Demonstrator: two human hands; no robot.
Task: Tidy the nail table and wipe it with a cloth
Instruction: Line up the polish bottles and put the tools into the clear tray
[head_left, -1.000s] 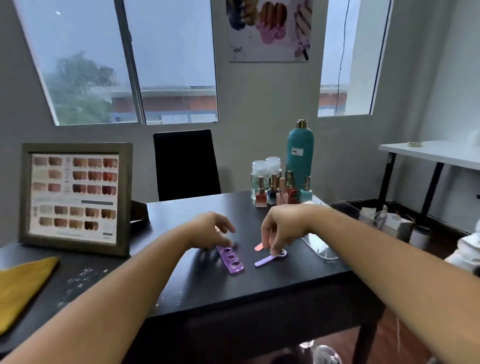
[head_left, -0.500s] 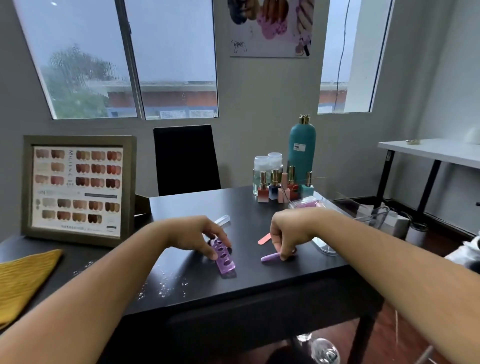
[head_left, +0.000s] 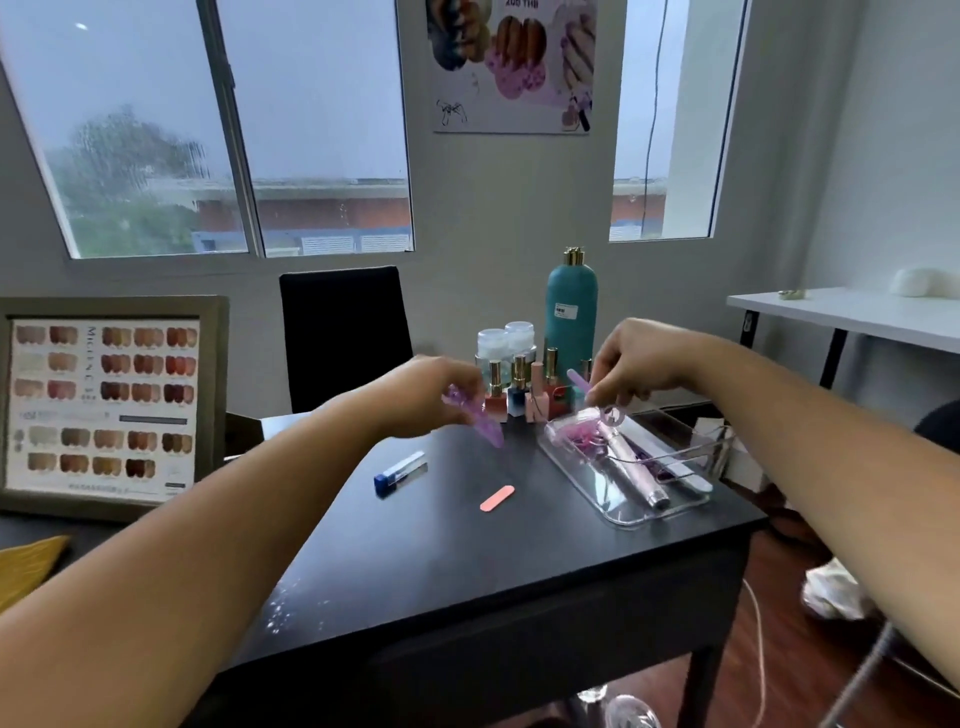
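Left hand (head_left: 431, 395) grasps one translucent purple toe separator (head_left: 475, 418), lifted above the black table (head_left: 467, 561). Right hand (head_left: 631, 364) pinches one lilac tool (head_left: 582, 384) over the clear plastic tray (head_left: 623, 512) at the right edge. One pink file (head_left: 497, 498) and one blue-capped tube (head_left: 400, 473) lie mid-surface; front edge open. Yellow cloth (head_left: 26, 566) at left edge.

A matt black bench (head_left: 519, 561) is seen; on it, a glossy clear plastic tray (head_left: 631, 512); left, yellow cloth (head_left: 26, 566).
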